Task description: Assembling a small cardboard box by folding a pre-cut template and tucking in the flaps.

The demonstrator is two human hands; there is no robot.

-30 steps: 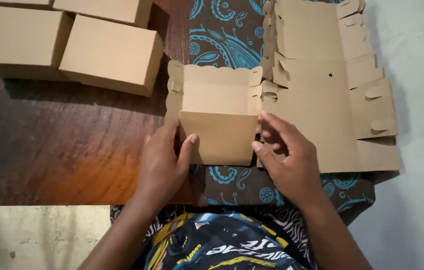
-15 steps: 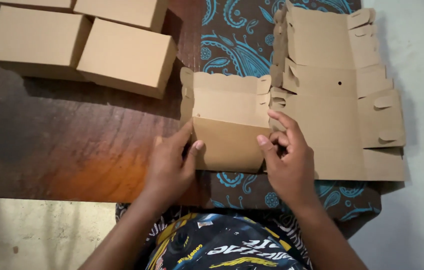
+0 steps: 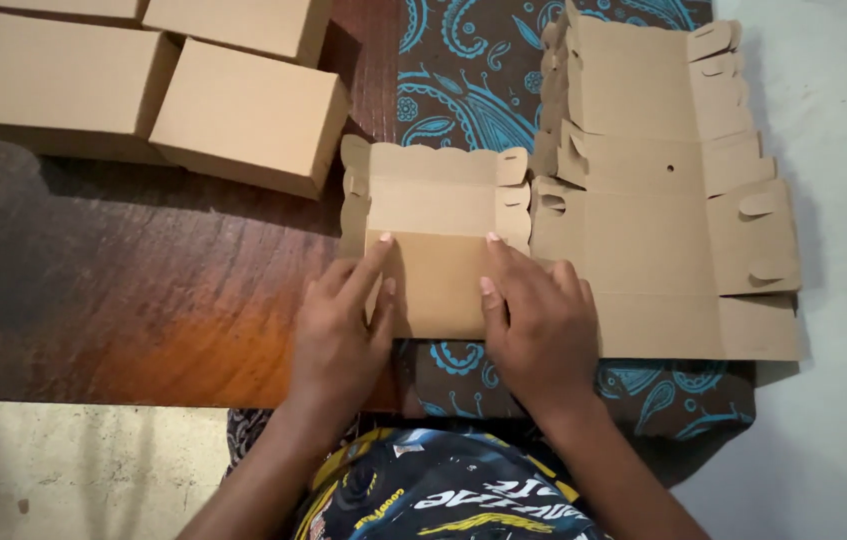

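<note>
Hands (image 3: 443, 320) on flat cardboard box blank (image 3: 433, 235)

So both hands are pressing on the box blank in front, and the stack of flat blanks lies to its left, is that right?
Not quite. Both hands, left hand and right hand, do press the box blank, but the stack of flat blanks lies to its right; the head view shows it.

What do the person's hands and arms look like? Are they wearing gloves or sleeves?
No gloves and no sleeves. The left hand and right hand are bare, and so are both forearms up to the picture's edge. No rings, watch or bracelets show. The fingernails are short and unpainted. Lower down, a dark shirt with blue, yellow and white print shows.
</note>
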